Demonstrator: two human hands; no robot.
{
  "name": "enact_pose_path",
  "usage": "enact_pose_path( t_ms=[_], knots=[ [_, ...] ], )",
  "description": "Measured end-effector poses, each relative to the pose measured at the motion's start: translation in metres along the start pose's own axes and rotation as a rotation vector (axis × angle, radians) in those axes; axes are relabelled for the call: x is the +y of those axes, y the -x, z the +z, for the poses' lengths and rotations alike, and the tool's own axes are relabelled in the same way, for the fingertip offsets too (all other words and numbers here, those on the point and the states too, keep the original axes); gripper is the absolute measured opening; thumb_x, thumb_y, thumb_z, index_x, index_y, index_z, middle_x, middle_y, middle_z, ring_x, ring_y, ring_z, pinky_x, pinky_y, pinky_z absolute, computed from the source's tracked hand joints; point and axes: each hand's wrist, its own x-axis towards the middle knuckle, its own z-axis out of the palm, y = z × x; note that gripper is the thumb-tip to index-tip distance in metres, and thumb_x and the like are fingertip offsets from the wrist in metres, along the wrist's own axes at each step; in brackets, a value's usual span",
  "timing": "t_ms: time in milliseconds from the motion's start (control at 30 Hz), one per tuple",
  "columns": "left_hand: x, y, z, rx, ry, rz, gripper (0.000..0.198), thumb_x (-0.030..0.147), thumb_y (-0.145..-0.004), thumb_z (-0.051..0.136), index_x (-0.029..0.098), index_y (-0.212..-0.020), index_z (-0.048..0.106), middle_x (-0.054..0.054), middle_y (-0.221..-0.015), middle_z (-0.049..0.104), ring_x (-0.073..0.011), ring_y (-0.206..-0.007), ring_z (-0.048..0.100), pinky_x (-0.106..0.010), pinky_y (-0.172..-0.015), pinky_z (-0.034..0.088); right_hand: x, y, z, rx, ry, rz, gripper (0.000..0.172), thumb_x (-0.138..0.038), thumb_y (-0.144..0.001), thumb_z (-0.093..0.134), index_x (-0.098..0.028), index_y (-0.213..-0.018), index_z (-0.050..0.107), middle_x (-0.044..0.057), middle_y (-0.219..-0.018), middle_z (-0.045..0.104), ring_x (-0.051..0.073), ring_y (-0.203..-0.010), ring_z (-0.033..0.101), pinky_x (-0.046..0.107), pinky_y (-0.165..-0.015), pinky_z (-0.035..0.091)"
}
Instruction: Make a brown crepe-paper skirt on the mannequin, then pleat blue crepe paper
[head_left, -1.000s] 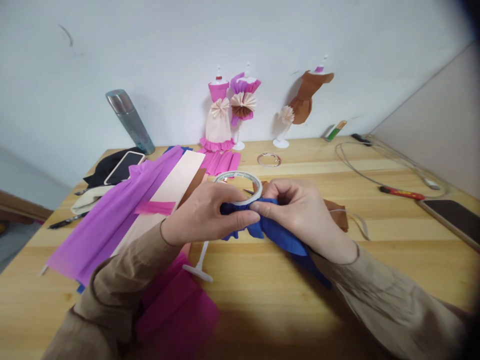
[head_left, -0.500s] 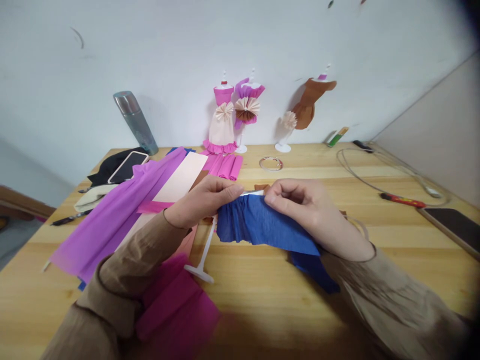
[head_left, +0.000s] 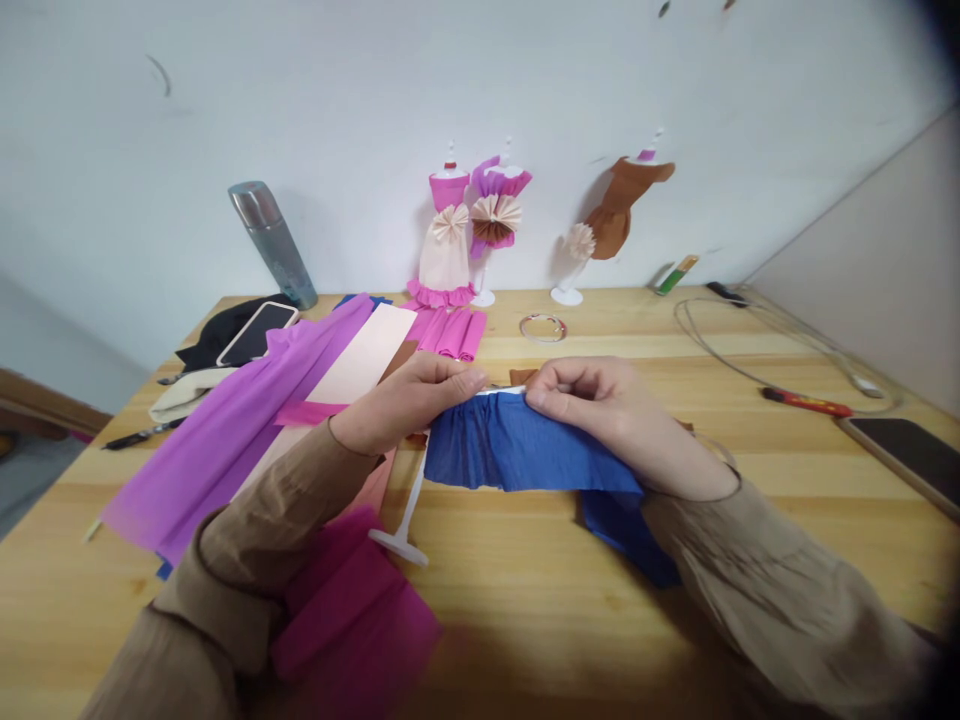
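Observation:
A strip of blue crepe paper (head_left: 525,445) hangs between my two hands, gathered into folds at its left part. My left hand (head_left: 412,400) pinches its top left edge between thumb and fingers. Further right, my right hand (head_left: 589,400) is closed on the same top edge, where a thin white band shows. The strip's loose end drops below my right wrist. Beneath my left hand, a white stand (head_left: 401,540) leans with its round base toward me; its upper part is hidden behind the hand and paper.
Purple paper (head_left: 247,430), cream paper (head_left: 360,350) and magenta paper (head_left: 360,620) lie at the left. Dressed mini mannequins (head_left: 448,240) stand by the wall. A flask (head_left: 274,245), a bracelet (head_left: 543,327), a red-handled tool (head_left: 806,402), cable and phone (head_left: 904,455) are around.
The blue paper's left part has spread slightly left and its lower edge hangs straighter. My right hand has shifted slightly left, still pinching the edge.

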Motion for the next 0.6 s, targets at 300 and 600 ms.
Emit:
enact_pose_path(
  t_ms=[300, 600],
  knots=[
    [0.0, -0.001, -0.002, -0.014, -0.243, 0.125, 0.035, 0.038, -0.084, 0.058, 0.012, -0.061, 0.056, 0.002, -0.057, 0.047, -0.0078, -0.056, 0.042, -0.021, -0.05, 0.035, -0.006, 0.004, -0.001, -0.006, -0.032, -0.045, 0.02, -0.033, -0.066, 0.075, -0.016, -0.064, 0.066, 0.0, -0.06, 0.062, 0.011, -0.055, 0.051, 0.024, -0.052, 0.04],
    [-0.006, -0.001, 0.003, 0.043, -0.284, 0.217, 0.029, 0.032, -0.086, 0.058, 0.012, -0.065, 0.063, 0.0, -0.059, 0.056, -0.0108, -0.06, 0.052, -0.022, -0.054, 0.041, -0.009, 0.013, 0.009, 0.07, 0.023, -0.124, 0.01, -0.028, -0.071, 0.07, -0.019, -0.072, 0.07, 0.003, -0.072, 0.072, 0.016, -0.067, 0.064, 0.028, -0.065, 0.05]
  ],
)
